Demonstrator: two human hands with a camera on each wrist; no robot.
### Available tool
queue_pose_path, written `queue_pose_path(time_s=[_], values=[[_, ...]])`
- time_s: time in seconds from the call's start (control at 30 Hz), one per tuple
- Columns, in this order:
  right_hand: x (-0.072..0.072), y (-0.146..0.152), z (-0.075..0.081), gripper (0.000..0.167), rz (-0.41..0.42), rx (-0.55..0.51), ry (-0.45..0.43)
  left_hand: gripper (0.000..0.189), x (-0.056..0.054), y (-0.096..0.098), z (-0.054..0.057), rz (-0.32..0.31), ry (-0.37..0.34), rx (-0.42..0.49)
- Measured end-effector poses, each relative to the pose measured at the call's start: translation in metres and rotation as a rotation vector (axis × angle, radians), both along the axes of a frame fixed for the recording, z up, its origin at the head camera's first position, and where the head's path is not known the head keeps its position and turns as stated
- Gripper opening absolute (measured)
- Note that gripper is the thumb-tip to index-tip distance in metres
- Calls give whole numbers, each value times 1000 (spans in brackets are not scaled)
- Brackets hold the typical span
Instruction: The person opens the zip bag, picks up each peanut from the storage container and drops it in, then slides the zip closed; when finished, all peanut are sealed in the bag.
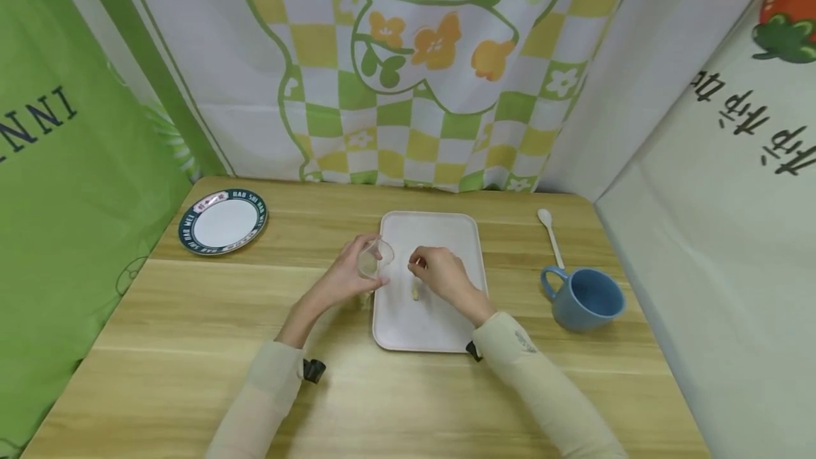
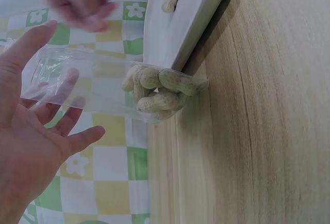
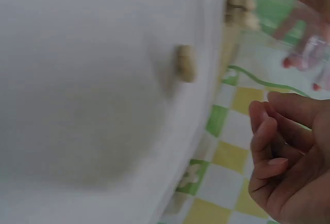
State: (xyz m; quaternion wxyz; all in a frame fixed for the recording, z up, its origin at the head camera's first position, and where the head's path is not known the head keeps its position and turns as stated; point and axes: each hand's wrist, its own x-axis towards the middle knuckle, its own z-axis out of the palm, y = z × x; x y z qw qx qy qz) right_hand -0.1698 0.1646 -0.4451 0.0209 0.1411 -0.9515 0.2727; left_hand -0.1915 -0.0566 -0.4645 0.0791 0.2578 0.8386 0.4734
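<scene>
My left hand [image 1: 347,271] holds a clear plastic bag [image 2: 98,80] around its open upper part, thumb on one side and fingers on the other. Several unshelled peanuts [image 2: 160,90] fill the bottom of the bag, low beside the tray's left edge. One peanut [image 1: 416,293] lies on the white tray [image 1: 440,331]. Over the tray, to the right of the bag, is my right hand [image 1: 443,273]. Its fingers are curled with the thumb tip against the index finger, and nothing shows between them in the right wrist view.
A blue mug [image 1: 586,299] stands right of the tray, its handle toward the left. Behind it lies a white spoon [image 1: 551,239]. At the back left is a plate [image 1: 223,222] with a dark green patterned rim. Curtains hang along the wooden table's [image 1: 191,374] back and sides.
</scene>
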Motion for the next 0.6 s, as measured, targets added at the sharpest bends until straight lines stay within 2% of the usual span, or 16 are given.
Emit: queue_pose_path(time_s=[0.1,0.23,0.4,0.6], values=[[0,2,-17,7,-5,79,-92,80,0,2,2,-3,2,0],[2,1,-32,8,-17,128,-87,81,2,2,2,0,9,-2],[2,-1,-40,11,-20,136,-89,79,2,2,2,1,12,-5],[2,1,-40,8,-19,91,-108,80,2,2,2,1,16,-16]])
